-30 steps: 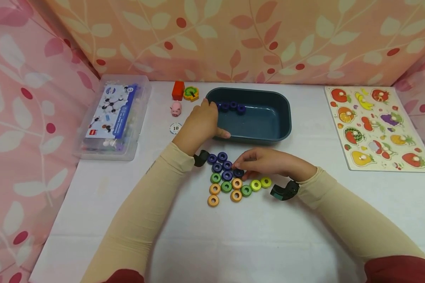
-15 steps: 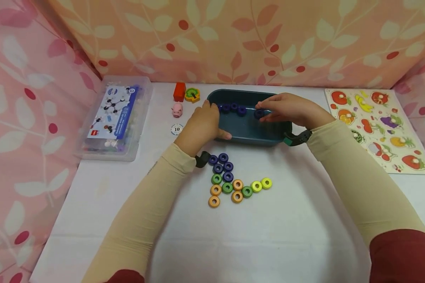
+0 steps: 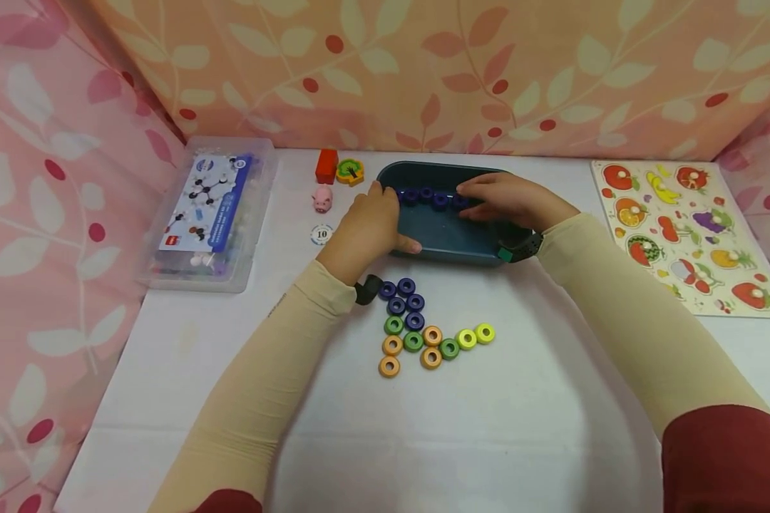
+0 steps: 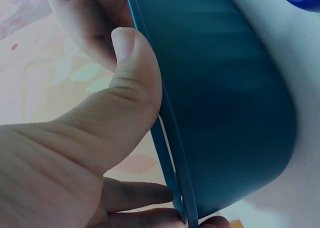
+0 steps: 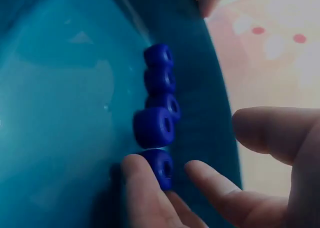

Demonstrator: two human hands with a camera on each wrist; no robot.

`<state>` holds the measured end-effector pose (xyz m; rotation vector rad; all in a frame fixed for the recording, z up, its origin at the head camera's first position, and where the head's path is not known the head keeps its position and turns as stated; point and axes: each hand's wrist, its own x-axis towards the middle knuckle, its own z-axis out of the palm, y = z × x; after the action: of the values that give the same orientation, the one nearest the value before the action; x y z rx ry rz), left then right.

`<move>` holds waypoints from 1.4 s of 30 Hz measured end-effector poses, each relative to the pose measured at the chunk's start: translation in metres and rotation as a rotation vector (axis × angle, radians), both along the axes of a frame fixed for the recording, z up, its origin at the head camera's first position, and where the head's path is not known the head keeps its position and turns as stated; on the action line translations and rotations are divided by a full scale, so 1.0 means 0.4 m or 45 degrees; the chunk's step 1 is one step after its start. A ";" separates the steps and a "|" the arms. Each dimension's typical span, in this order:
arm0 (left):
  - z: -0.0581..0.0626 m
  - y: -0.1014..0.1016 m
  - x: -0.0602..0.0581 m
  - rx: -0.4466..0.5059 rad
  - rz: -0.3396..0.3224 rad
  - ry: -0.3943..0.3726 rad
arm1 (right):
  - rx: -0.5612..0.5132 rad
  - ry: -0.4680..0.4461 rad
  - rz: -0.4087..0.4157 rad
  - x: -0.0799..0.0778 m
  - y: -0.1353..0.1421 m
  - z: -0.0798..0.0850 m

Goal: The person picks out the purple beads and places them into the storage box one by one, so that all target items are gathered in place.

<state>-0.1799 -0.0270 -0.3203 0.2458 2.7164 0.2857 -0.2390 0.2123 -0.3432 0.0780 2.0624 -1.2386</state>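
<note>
A dark teal tub (image 3: 449, 249) stands on the white cloth. My left hand (image 3: 366, 224) grips its left end, with the thumb outside the near wall and fingers over the rim. Inside, several dark blue beads (image 5: 155, 128) with holes stand in a row along the far wall. My right hand (image 3: 510, 201) reaches into the tub and pinches the bead (image 5: 162, 168) at the row's right end, its fingers partly covering it. Below the tub lie more blue beads (image 3: 414, 303), with green beads (image 3: 413, 342), orange beads (image 3: 431, 358) and yellow beads (image 3: 466, 338).
A clear case (image 3: 250, 214) with a molecule-model label stands at left. Near the tub are a red block (image 3: 326, 166), a tree piece (image 3: 350, 171), a pink pig (image 3: 322, 198) and a round "10" token (image 3: 321, 234). A fruit puzzle board (image 3: 686, 235) lies at right.
My right hand took a blue bead from the group on the cloth into the tub, then shifted slightly left, bringing it to the row's end. The left hand kept its grip.
</note>
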 end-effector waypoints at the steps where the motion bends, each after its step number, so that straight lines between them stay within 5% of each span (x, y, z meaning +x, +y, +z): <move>1: 0.000 0.000 0.000 0.003 0.000 0.003 | 0.002 0.023 -0.010 0.008 0.003 0.006; 5: 0.002 0.001 0.004 0.007 0.000 0.019 | 0.033 0.171 -0.006 0.068 0.005 0.057; 9: 0.005 -0.001 0.007 0.008 -0.003 0.027 | 0.015 0.281 0.110 0.163 -0.012 0.104; 16: 0.009 -0.001 0.007 0.006 -0.011 0.023 | -0.067 0.227 0.384 0.277 -0.083 0.041; 27: 0.001 -0.001 0.008 0.010 -0.038 0.034 | 0.114 0.564 0.556 0.304 -0.169 -0.059; 35: 0.001 -0.001 0.007 0.007 -0.041 0.022 | -0.070 0.250 0.481 0.289 -0.168 -0.092; 42: 0.007 -0.003 0.007 0.014 -0.029 0.027 | -0.189 0.128 0.471 0.298 -0.160 -0.082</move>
<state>-0.1770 -0.0280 -0.3176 0.2842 2.7319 0.2929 -0.1198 0.1485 -0.3759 -0.4236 1.9488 -1.1744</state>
